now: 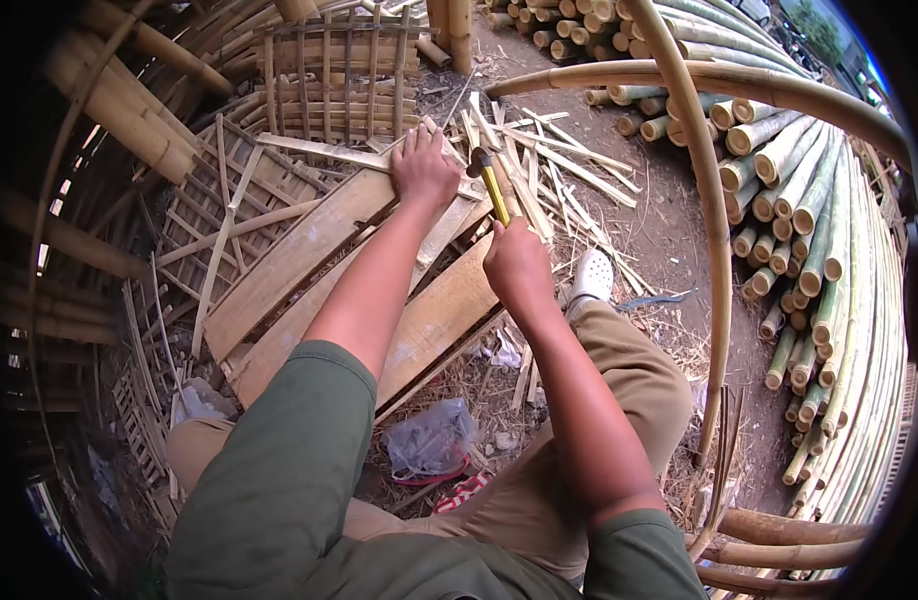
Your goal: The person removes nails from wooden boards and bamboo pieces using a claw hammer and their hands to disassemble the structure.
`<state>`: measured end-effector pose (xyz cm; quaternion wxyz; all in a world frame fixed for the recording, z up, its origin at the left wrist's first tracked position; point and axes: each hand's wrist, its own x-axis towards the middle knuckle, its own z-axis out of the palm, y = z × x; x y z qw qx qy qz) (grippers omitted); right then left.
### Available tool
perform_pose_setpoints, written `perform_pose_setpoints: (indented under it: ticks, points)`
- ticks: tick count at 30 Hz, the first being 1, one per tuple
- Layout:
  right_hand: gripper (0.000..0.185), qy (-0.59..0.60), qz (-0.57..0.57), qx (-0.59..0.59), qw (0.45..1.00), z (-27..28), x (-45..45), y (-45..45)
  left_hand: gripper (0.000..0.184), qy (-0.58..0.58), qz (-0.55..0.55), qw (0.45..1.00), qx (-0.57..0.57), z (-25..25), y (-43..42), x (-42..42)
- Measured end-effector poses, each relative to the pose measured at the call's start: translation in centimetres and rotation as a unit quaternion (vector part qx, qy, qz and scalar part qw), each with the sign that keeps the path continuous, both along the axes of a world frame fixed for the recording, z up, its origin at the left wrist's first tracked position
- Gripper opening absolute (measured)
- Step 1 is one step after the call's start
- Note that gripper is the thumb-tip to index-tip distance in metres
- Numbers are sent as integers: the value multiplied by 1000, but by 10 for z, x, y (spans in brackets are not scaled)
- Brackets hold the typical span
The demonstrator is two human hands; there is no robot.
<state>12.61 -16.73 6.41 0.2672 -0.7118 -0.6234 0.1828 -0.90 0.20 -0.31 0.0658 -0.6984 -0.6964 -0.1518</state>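
Note:
My right hand (519,265) is closed round the yellow handle of a hammer (493,188). The hammer's dark head is up, just right of my left hand (426,168). That hand presses down on a bamboo strip (324,151) at the far end of a low plank bench (309,255), its fingers bent over and their tips partly hidden. The strip lies across the bench and shows on both sides of the hand. Loose split bamboo strips (569,160) are scattered on the ground beyond the hammer.
Bamboo poles (829,220) are stacked along the right. A curved bamboo pole (717,250) arches between me and the stack. Woven bamboo panels (334,75) lean at the back left. A clear plastic bag (431,440) lies between my legs, and a white shoe (592,275) is near the bench.

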Motion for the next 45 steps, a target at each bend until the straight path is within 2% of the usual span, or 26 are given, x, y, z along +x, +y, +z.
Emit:
perform_pose_setpoints:
  ticks: [5, 8, 10, 11, 13, 15, 19, 23, 25, 26, 27, 29, 30, 31, 33, 34, 35, 36, 37, 45]
  points:
    - [32, 58, -30, -2, 998, -12, -5, 10, 55, -9, -16, 999, 28, -3, 2, -2]
    - [35, 92, -55, -9, 994, 1, -6, 13, 45, -70, -65, 993, 66, -2, -5, -3]
    - [36, 108, -65, -15, 992, 10, -5, 12, 28, -123, -204, 965, 112, 8, -12, -6]
    - [36, 104, -71, -27, 992, 13, -3, 12, 28, -122, -204, 965, 113, 13, -14, -8]
    - [36, 103, -76, -37, 991, 15, -1, 12, 24, -177, -350, 915, 100, 11, -11, -16]
    - [36, 107, -87, -58, 989, 15, 2, 11, 29, -205, -362, 903, 104, 9, -9, -18]
    - [36, 142, -72, -104, 982, 18, 10, 11, 23, -214, -390, 895, 37, 4, -4, -20]
    - [36, 112, -61, -108, 986, 37, 16, 5, 19, -225, -381, 897, 10, 4, -3, -19]
    - [36, 102, -48, -96, 989, 40, 20, 4, 15, -276, -355, 892, 49, 8, -4, -18]
    - [37, 91, -35, -84, 992, 40, 22, 4, 16, -237, -283, 923, 107, 8, -7, -16]
    - [37, 93, -34, -83, 992, 39, 23, 3, 16, -236, -283, 923, 107, 4, -5, -15]
    - [36, 84, -14, -76, 993, 35, 24, 2, 29, -158, -71, 959, 224, -4, 2, -14]
    - [36, 85, -15, -76, 993, 30, 23, 2, 42, -148, -23, 976, 158, -8, 5, -17]
    - [36, 90, -8, -77, 993, 26, 23, 2, 42, -147, -24, 976, 158, -13, 7, -16]
    - [36, 95, -3, -77, 992, 22, 24, 0, 52, -32, 63, 990, 118, -14, 6, -9]
    - [39, 104, 2, -74, 992, 22, 24, -1, 52, -32, 61, 991, 119, -9, 4, -6]
    - [42, 112, 8, -70, 991, 23, 25, -2, 56, -27, 57, 996, 58, -3, 2, -4]
    - [34, 104, 3, -78, 992, 25, 25, 0, 60, -22, 53, 998, -2, 7, -2, -2]
    - [34, 103, 3, -78, 992, 25, 25, 1, 64, -15, 51, 997, -64, 13, -6, 0]
    - [31, 87, 8, -48, 995, 16, 16, 8, 65, 27, 18, 995, -91, 18, -9, -1]
